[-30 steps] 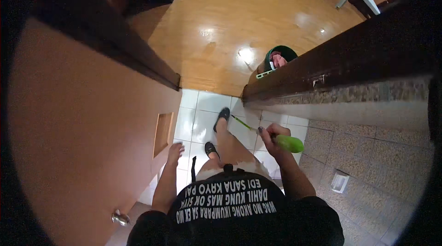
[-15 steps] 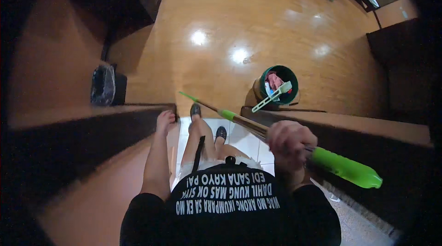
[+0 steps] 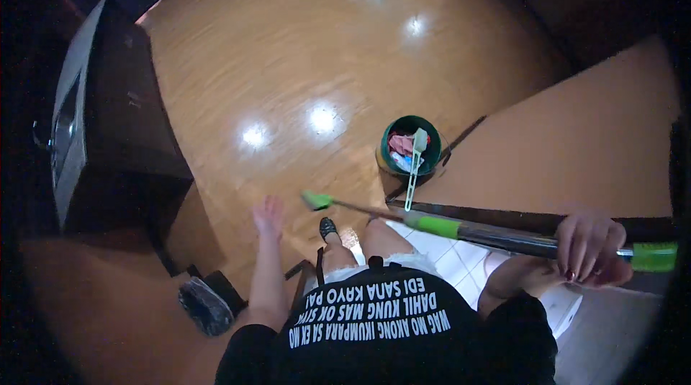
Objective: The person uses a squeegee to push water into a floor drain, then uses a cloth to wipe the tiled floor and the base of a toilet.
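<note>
My right hand [image 3: 594, 248] is wrapped around the upper shaft of a long-handled mop [image 3: 504, 239], just below its green end grip. The shaft slants across in front of my body toward the middle. Its small green head [image 3: 317, 201] hangs near my foot; whether it touches the floor I cannot tell. Held out over the wooden floor, my left hand [image 3: 268, 218] has its fingers apart, blurred and empty. Beyond the mop shaft stands a dark green bucket [image 3: 437, 151] with a pink cloth [image 3: 401, 144] inside and a pale long-handled brush [image 3: 412, 180] leaning over its rim.
A dark cabinet with a sink [image 3: 119, 118] stands at the left. A bin lined with a clear bag [image 3: 205, 304] is below it. A brown partition [image 3: 561, 140] rises right of the bucket. White tiles [image 3: 461, 266] lie at my right; shiny wooden floor [image 3: 273, 61] extends ahead.
My view has turned left and moved forward past the doorway. My right hand, still on the mop, has moved out to the right. My left hand has swung forward off the doorway edge, fingers spreading.
</note>
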The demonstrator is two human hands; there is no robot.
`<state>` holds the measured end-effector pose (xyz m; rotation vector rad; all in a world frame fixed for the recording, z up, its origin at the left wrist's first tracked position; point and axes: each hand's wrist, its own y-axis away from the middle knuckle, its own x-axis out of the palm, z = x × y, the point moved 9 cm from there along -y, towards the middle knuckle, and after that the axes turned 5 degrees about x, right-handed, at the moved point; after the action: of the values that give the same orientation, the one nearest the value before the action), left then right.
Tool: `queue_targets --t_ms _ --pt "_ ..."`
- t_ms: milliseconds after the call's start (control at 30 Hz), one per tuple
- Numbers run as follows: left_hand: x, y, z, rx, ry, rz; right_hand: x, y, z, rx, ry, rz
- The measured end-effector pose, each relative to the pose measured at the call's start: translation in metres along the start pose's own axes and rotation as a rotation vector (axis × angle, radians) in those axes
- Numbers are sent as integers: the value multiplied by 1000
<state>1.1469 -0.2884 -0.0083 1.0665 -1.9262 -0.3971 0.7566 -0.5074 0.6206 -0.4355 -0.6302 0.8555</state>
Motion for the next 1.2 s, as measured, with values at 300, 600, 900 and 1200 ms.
queue_targets --t_ms 300,600,900,1200 --pt "288 -17 154 -421 -752 625 -14 1 24 -182 348 -98" --pt "455 -59 264 -263 -1222 1121 -103 -6 8 -135 687 -293" --pt "502 -106 274 -279 -1082 1073 -400 35 -115 -65 743 -1060" --pt "429 -180 345 -94 -2195 1422 -499 127 -167 495 1091 -1605"
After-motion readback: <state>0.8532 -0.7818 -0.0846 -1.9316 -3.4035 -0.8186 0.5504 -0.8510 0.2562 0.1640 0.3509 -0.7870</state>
